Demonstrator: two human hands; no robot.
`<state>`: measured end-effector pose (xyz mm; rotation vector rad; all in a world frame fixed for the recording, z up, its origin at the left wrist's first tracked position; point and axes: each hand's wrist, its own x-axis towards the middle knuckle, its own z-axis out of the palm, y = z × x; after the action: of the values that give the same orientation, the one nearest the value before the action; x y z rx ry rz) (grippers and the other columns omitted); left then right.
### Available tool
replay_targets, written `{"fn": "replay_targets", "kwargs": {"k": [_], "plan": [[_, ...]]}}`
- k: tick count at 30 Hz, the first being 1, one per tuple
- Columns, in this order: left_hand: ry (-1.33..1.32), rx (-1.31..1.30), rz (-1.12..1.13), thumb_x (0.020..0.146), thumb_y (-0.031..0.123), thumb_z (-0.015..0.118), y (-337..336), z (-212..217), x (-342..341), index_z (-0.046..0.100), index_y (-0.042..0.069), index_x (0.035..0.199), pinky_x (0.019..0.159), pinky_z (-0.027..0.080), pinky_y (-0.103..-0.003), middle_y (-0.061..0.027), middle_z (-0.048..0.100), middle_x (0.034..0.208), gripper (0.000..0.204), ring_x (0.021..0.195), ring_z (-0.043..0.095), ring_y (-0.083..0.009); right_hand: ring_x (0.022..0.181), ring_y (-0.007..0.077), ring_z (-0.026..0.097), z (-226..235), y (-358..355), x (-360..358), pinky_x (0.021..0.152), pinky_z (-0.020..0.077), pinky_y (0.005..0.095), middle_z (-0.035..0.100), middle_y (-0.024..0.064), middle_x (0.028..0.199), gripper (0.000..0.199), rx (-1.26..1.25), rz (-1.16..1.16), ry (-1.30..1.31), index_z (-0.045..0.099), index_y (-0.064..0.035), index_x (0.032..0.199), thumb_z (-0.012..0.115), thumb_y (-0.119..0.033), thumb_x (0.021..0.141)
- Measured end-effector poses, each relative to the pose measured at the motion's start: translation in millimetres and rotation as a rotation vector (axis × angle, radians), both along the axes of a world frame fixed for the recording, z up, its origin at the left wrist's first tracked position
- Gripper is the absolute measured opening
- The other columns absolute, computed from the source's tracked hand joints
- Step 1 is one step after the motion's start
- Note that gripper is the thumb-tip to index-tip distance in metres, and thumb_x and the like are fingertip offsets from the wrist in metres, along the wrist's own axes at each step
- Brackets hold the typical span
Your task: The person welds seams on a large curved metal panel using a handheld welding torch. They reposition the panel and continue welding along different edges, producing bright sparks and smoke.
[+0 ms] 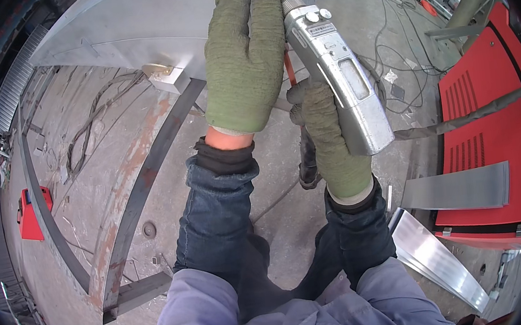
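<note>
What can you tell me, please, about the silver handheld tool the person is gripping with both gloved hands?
The silver handheld tool is a long, boxy metal-looking body with worn, scuffed faces, two round knobs near its upper end and a pale rectangular panel along one side. It tilts diagonally, its narrow nozzle end up and away. The right hand, in a green knit glove, wraps its lower body; the left hand, gloved alike, rests near the nozzle end. A sheathed cable leaves its base toward the red cabinet.

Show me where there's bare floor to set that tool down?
Bare concrete lies between the two curved steel strips, left of the left hand. Crowded: cables beyond the tool in the right hand, and the red machine with metal sheets.
</note>
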<state>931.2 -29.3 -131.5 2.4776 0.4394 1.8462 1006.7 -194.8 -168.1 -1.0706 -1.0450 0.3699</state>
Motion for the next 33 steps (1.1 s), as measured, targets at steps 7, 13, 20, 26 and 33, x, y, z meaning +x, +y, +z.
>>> {"fn": "replay_targets", "kwargs": {"k": [7, 13, 20, 26, 33], "plan": [[0.100, 0.236, 0.098, 0.100, -0.009, 0.058, 12.2, -7.6, -3.0, 0.051, 0.004, 0.156, 0.119, 0.050, -0.047, -0.0244, 0.056, 0.153, 0.058, 0.140, 0.058, -0.0421, 0.104, 0.0159, 0.074, 2.9, -0.2, -1.7, 0.084, 0.0599, 0.0290, 0.076, 0.0099, 0.120, 0.032, -0.040, -0.013, -0.012, 0.069, 0.0006, 0.134, 0.073, -0.001, 0.102], [0.127, 0.268, 0.174, 0.099, -0.009, 0.058, 8.9, -6.7, -2.4, 0.049, 0.003, 0.157, 0.120, 0.050, -0.048, -0.0249, 0.056, 0.154, 0.060, 0.140, 0.058, -0.0431, 0.101, 0.0160, 0.073, 4.9, -2.4, -2.3, 0.082, 0.0590, 0.0296, 0.075, 0.0093, 0.118, 0.031, -0.078, -0.019, -0.007, 0.069, 0.0006, 0.133, 0.074, -0.003, 0.103], [0.132, 0.269, 0.181, 0.098, -0.009, 0.058, 8.9, -5.7, -2.8, 0.048, 0.001, 0.158, 0.120, 0.050, -0.048, -0.0263, 0.056, 0.153, 0.061, 0.140, 0.058, -0.0440, 0.098, 0.0155, 0.073, 7.7, -3.5, -3.2, 0.080, 0.0586, 0.0293, 0.076, 0.0086, 0.114, 0.029, -0.102, -0.005, 0.035, 0.070, 0.0008, 0.131, 0.074, -0.004, 0.103], [0.121, 0.258, 0.127, 0.098, -0.009, 0.058, 7.8, -2.9, -3.3, 0.048, -0.001, 0.157, 0.119, 0.050, -0.048, -0.0277, 0.055, 0.153, 0.060, 0.140, 0.058, -0.0447, 0.095, 0.0150, 0.072, 7.5, -4.5, -2.2, 0.078, 0.0582, 0.0294, 0.076, 0.0082, 0.111, 0.028, -0.098, -0.010, -0.001, 0.070, 0.0007, 0.130, 0.075, -0.005, 0.103], [0.134, 0.242, 0.154, 0.099, -0.009, 0.058, 4.1, -3.8, -4.8, 0.048, 0.001, 0.158, 0.119, 0.050, -0.047, -0.0271, 0.055, 0.154, 0.060, 0.141, 0.057, -0.0444, 0.095, 0.0155, 0.073, 5.2, -2.2, -3.7, 0.078, 0.0588, 0.0305, 0.076, 0.0089, 0.112, 0.028, -0.078, -0.045, -0.015, 0.071, 0.0006, 0.129, 0.076, -0.005, 0.102]]}}
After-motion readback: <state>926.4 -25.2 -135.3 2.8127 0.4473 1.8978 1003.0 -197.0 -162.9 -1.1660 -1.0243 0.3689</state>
